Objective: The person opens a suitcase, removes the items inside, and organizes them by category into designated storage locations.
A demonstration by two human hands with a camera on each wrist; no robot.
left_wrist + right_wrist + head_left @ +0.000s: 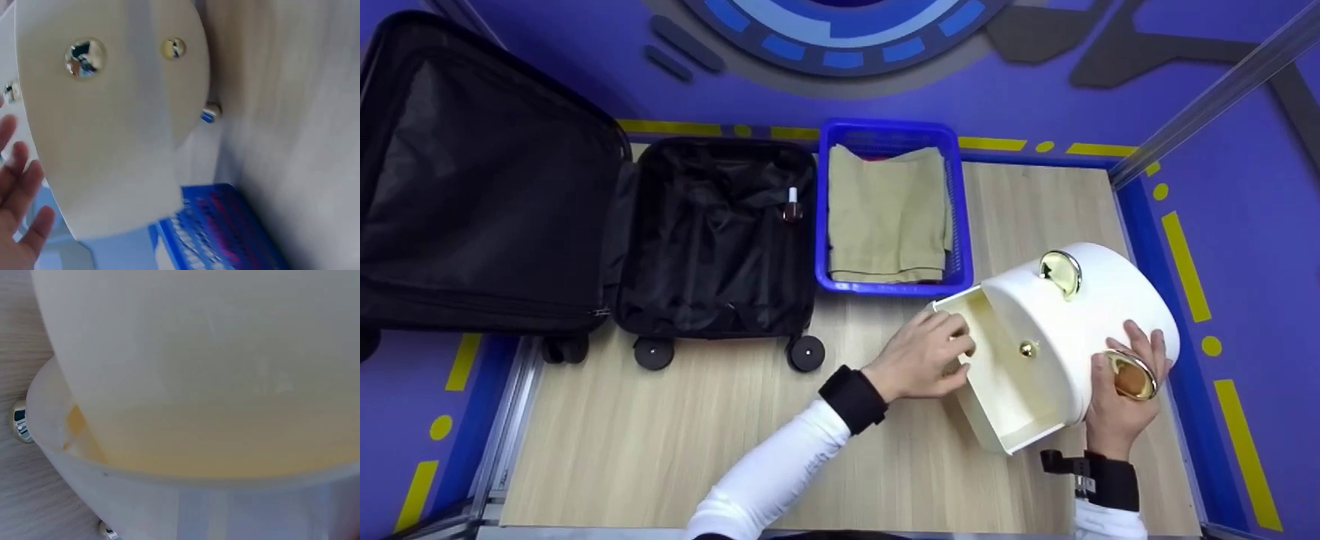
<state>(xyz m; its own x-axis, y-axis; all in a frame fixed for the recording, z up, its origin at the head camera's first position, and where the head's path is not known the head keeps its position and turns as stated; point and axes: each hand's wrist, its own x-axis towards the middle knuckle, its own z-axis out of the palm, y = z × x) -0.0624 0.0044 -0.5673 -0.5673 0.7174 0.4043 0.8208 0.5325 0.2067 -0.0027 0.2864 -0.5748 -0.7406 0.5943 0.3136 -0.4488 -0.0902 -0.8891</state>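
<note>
A white storage box (1099,300) with gold-rimmed ring handles lies at the right of the table. One drawer (1020,397) is pulled out toward the left, and its pale inside shows no contents. A gold knob (1027,349) sits on the panel above it. My left hand (926,356) is at the drawer's outer edge with loosely bent fingers; in the left wrist view its fingers (22,185) are spread beside the drawer front (118,129). My right hand (1121,412) holds the box at the near handle, thumb and fingers either side. Curved white panels (214,354) fill the right wrist view.
A blue basket (894,288) with folded beige cloth (889,214) stands at the back middle. Left of it lies an opened black suitcase (716,277) with a small white-capped bottle (792,208) inside. Its wheels (806,353) face the front. Blue walls (1222,247) enclose the table.
</note>
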